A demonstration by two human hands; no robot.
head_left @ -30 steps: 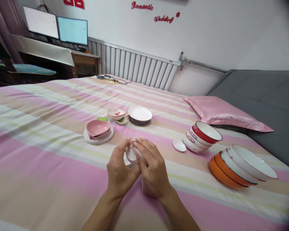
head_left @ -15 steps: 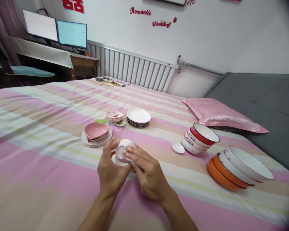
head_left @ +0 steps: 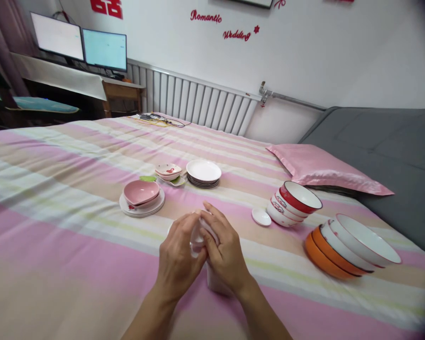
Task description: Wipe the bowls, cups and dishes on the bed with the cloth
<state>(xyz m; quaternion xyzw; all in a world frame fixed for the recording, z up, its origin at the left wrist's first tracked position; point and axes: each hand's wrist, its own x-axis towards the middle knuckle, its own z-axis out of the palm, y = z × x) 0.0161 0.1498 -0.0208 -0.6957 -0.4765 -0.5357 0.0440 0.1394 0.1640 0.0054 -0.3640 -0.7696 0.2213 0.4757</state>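
Above the front of the bed, my left hand (head_left: pixel 180 255) curls around a small white bowl (head_left: pixel 197 236), mostly hidden by my fingers. My right hand (head_left: pixel 225 250) is closed against the other side of it, holding a soft white cloth (head_left: pixel 217 282) whose end hangs below the palm. Whether the cloth is fabric or tissue I cannot tell. The fingertips of both hands meet at the top. To the left, pink heart-shaped bowls (head_left: pixel 140 192) are stacked on white plates (head_left: pixel 141 213). A small white dish (head_left: pixel 261 217) lies to the right of my hands.
Farther back are small patterned dishes (head_left: pixel 168 171) and a stack of white plates (head_left: pixel 203 171). On the right stand red-and-white bowls (head_left: pixel 293 203) and larger orange and white bowls (head_left: pixel 350 245). A pink pillow (head_left: pixel 329 167) and cables (head_left: pixel 159 119) also lie on the striped bed (head_left: pixel 74 245).
Both hands have shifted slightly right and closed in around the white bowl, which has turned so its base no longer shows. The white cloth now hangs under my right hand.
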